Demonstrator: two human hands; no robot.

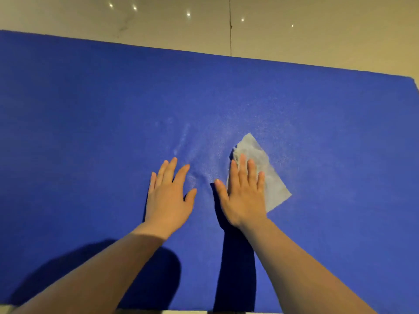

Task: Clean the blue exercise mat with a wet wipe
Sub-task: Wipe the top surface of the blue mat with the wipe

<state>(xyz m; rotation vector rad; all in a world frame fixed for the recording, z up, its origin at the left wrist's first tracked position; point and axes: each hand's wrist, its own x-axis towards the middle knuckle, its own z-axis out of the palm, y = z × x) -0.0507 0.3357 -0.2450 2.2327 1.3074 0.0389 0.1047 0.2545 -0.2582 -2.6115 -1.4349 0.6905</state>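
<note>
The wet wipe (263, 175) is pressed flat onto the blue exercise mat (90, 109) under the straight, spread fingers of the right hand (243, 196), apparently for broad contact, while the mat is steadied by the flat, empty left hand (169, 198) just beside it.

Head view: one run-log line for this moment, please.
step: wiping | right hand: flat, pressing wet wipe onto blue exercise mat | left hand: flat on mat, bare | damp sheen ahead of hands

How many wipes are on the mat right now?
1: the wet wipe lies on the blue mat, pressed flat under the right hand. Another beneath it cannot be excluded.
</note>
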